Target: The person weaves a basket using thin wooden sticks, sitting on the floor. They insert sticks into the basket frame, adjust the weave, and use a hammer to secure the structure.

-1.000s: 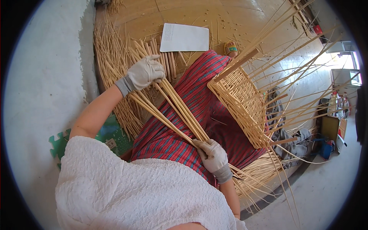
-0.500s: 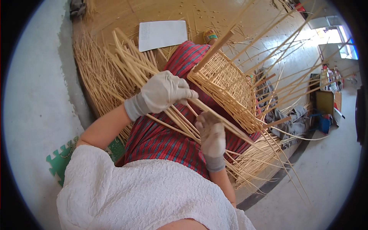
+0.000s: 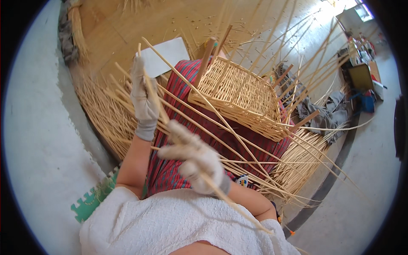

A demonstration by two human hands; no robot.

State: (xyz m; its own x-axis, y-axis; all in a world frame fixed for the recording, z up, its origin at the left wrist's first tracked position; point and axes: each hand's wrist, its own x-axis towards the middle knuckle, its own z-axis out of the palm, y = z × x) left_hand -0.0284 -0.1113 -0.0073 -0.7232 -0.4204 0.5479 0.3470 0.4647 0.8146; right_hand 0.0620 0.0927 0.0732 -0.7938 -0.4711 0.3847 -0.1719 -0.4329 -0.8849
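Observation:
My left hand (image 3: 145, 91), in a pale work glove, is raised at the left of my lap. Its fingers close around a pale wicker rod (image 3: 152, 94) that slants down toward my right hand. Motion smears my gloved right hand (image 3: 196, 160), which is nearer my body; a rod (image 3: 233, 205) crosses its palm and runs to the lower right. How firmly its fingers hold that rod is unclear. Beyond my hands, a partly woven wicker basket (image 3: 238, 83) rests on the striped red cloth (image 3: 176, 112) over my lap. Wooden posts and long loose stakes stick out of it.
Loose rods lie across my lap. Heaps of wicker (image 3: 95, 102) lie at the left, with more (image 3: 297, 174) at the right. A white sheet (image 3: 168, 55) is beyond my left hand. Grey cloth (image 3: 327, 112) lies to the right, and a green foam mat (image 3: 89, 204) at lower left.
My left hand has moved left and up with the rod. My right hand has come left and closer to my body. Several rods now lie spread across my lap.

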